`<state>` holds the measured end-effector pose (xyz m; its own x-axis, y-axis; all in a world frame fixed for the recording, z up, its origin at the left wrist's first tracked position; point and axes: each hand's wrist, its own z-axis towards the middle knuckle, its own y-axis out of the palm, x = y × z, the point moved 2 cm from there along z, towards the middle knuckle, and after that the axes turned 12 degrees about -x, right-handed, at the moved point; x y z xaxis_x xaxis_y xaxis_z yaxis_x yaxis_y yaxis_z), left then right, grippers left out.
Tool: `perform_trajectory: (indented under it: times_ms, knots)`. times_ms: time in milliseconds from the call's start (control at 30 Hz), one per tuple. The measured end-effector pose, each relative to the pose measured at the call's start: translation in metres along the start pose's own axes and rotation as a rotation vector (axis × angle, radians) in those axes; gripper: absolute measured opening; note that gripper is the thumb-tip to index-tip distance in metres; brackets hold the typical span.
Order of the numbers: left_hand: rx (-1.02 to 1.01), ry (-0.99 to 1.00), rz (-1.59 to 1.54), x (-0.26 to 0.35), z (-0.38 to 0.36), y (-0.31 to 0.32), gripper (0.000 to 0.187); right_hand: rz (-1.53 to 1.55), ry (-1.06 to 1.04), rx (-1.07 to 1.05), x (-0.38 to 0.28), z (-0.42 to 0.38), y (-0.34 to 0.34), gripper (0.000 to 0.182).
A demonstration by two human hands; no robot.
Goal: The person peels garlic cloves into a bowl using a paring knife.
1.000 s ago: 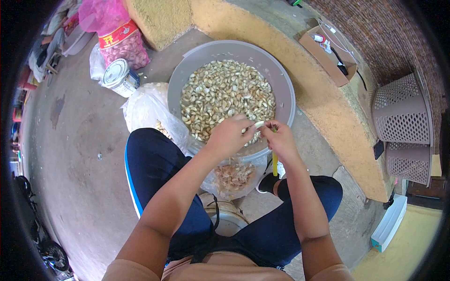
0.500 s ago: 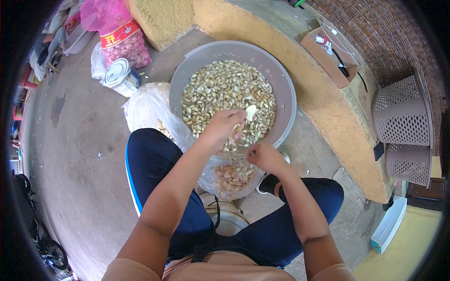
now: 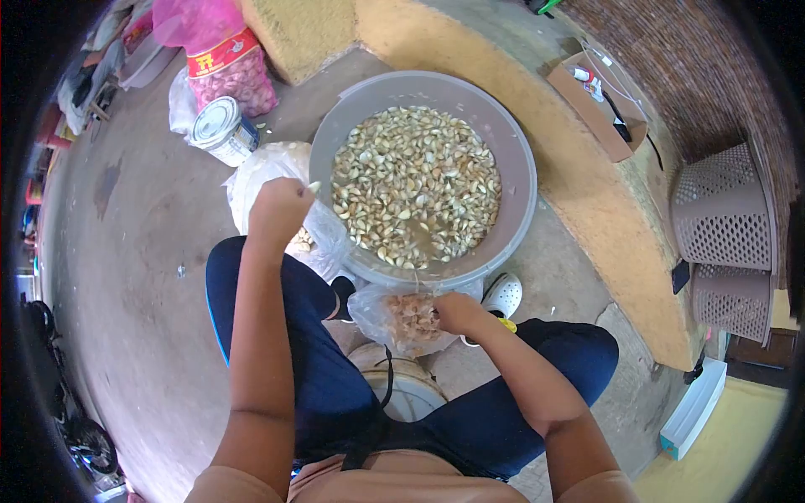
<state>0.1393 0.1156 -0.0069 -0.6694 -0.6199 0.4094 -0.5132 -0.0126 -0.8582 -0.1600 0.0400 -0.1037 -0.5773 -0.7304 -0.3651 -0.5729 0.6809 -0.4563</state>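
Observation:
A wide grey tub (image 3: pixel 518 180) holds many garlic cloves (image 3: pixel 415 168) in water. Above the white plastic bag (image 3: pixel 289 161) left of the tub is my left hand (image 3: pixel 279 210), its fingers pinched on a pale garlic clove (image 3: pixel 314 187). More pale cloves (image 3: pixel 302 240) show in that bag's opening. My right hand (image 3: pixel 461 313) is closed at a clear plastic bag of papery garlic skins (image 3: pixel 412 318), below the tub's near rim. Whatever its fingers hold is hidden.
A pink mesh sack of garlic (image 3: pixel 239 80) and a lidded can (image 3: pixel 222 130) stand at upper left. A yellow ledge (image 3: pixel 579 226) curves along the right, bearing a cardboard box (image 3: pixel 591 109). Perforated baskets (image 3: pixel 723 197) stand at far right. A white bucket (image 3: pixel 411 398) sits between my knees.
My left hand has moved left from over the tub to the white bag, with the clove. My right hand has dropped to the bag of skins.

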Motion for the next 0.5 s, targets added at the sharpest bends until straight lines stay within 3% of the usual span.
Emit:
perform_trajectory:
  times_ms: [167,300,400,500]
  knots:
    - [-0.063,-0.461,0.199,-0.029,-0.009,0.0,0.026,-0.033,0.056,-0.036,0.001,0.007,0.002,0.018]
    - [-0.085,-0.454,0.22,-0.037,-0.006,0.002,0.029,-0.034,0.034,-0.005,-0.002,0.006,0.001,0.017]
    - [-0.336,-0.313,-0.234,-0.04,0.012,0.007,0.028,-0.033,0.031,0.027,-0.003,0.007,0.001,0.018]
    - [-0.231,-0.075,-0.984,-0.028,0.013,0.01,0.028,-0.018,0.021,0.069,-0.004,0.007,0.001,0.018]
